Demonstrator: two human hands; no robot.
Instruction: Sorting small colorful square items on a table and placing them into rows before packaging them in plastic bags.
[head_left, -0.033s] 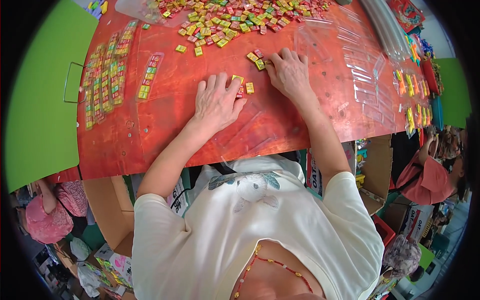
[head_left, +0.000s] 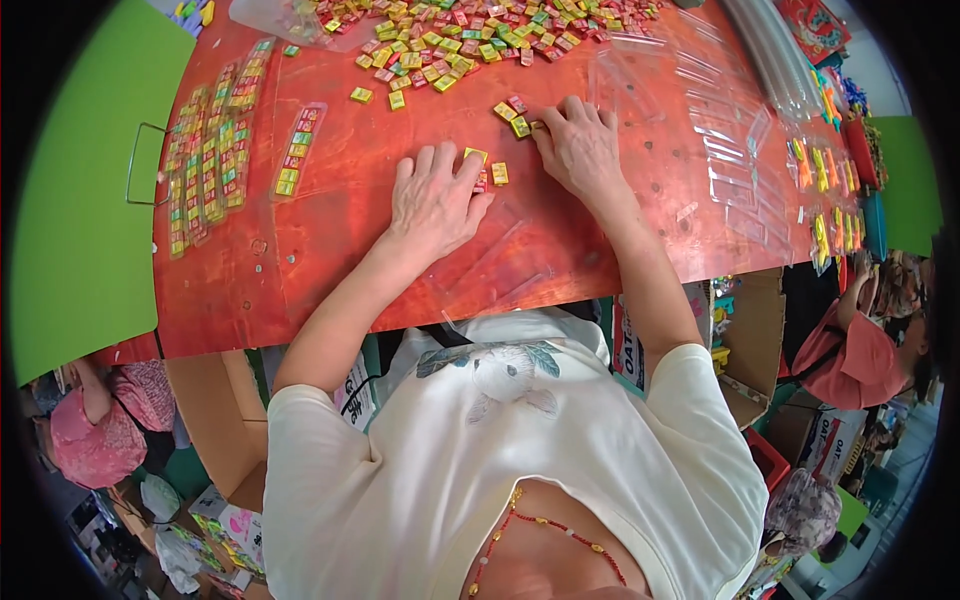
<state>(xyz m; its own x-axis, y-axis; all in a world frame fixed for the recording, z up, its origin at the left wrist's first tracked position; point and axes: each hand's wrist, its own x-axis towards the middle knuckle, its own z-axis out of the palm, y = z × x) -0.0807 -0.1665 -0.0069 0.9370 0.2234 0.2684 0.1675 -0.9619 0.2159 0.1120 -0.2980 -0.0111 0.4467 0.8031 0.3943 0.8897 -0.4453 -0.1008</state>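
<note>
My left hand (head_left: pixel 432 200) rests on the red table with bent fingers. Its index finger and thumb close around a small red box (head_left: pixel 480 183), which is partly hidden. A small yellow box (head_left: pixel 474 156) touches that index fingertip, and another yellow box (head_left: pixel 500 174) lies just to the right. Farther right, my right hand (head_left: pixel 580 145) has its thumb and index finger pinched at a small yellow box (head_left: pixel 536 126), mostly covered by the fingertips. Beside it lie more yellow boxes (head_left: pixel 520 127) and a red one (head_left: pixel 516 104).
A heap of small coloured boxes (head_left: pixel 450 50) spreads at the far side. Filled clear strips (head_left: pixel 210 160) lie at the left, with one filled strip (head_left: pixel 299 150) apart. Empty clear trays (head_left: pixel 735 170) cover the right. Open cardboard boxes (head_left: pixel 215 420) stand below the table edge (head_left: pixel 230 345).
</note>
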